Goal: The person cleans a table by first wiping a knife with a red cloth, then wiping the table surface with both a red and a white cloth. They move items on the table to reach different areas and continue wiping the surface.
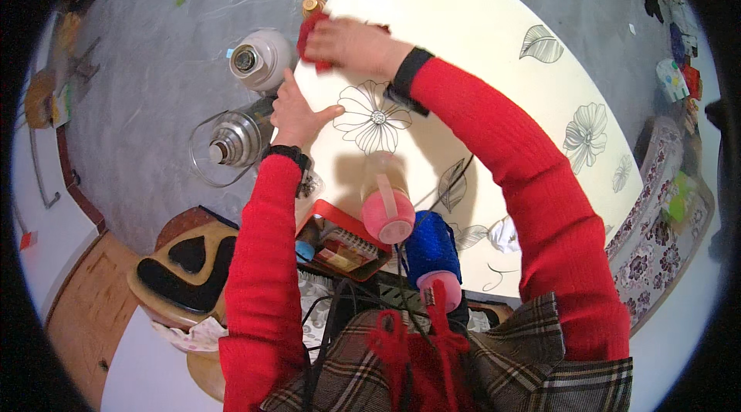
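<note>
My right hand [353, 47], slightly blurred, presses a red cloth [311, 27] onto the pale, flower-printed tabletop [457, 13] near its far left edge. My left hand [298, 108] rests at the table's left edge, thumb spread over the top and nothing in its grasp. Just beyond its fingers is a pale vacuum flask [263, 59], and below that a steel vacuum flask [237, 143] with a wire handle. Closer to me on the table stands a clear bottle with a pink lid [388, 218].
A red-rimmed box [376, 266] holds a spiral notebook and small items. Beside it are a blue-covered bottle [431, 244] and crumpled white paper [505, 234]. Dark cords hang before my chest. A wooden chair [145, 276] is at left, a patterned seat [654, 250] at right.
</note>
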Motion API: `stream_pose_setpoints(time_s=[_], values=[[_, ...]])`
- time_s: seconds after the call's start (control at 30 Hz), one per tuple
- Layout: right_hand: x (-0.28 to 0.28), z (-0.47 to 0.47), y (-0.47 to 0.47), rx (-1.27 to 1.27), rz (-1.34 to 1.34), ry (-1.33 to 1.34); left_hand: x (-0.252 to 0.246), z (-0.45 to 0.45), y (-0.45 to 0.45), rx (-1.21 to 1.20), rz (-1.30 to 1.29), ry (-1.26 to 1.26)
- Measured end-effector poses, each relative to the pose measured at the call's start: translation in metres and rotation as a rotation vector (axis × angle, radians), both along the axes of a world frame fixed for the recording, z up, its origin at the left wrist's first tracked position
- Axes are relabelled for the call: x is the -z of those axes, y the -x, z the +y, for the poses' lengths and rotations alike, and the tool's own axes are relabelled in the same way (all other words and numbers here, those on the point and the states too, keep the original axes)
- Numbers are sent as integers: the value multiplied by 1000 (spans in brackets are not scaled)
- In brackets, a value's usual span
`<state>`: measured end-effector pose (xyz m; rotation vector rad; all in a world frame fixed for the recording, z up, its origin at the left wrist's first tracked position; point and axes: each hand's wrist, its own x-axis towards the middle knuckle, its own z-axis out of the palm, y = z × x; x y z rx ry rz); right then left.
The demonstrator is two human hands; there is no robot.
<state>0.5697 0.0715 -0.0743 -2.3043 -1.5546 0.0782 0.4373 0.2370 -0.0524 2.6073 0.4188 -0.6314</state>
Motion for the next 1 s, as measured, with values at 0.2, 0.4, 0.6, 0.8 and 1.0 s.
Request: stream_pose_setpoints(time_s=[0.2, 0.4, 0.6, 0.8, 1.0], values=[[7, -11, -71, 589, -263, 168, -6, -2, 0, -37, 27, 34], [-1, 18, 2, -75, -68, 120, -9, -3, -2, -7, 27, -4], [6, -64, -52, 467, -172, 231, -9, -4, -2, -17, 63, -23], [-18, -136, 69, 321, 42, 154, -4, -3, 0, -35, 16, -8], [-49, -247, 182, 398, 247, 113, 6, 4, -3, 12, -27, 56]])
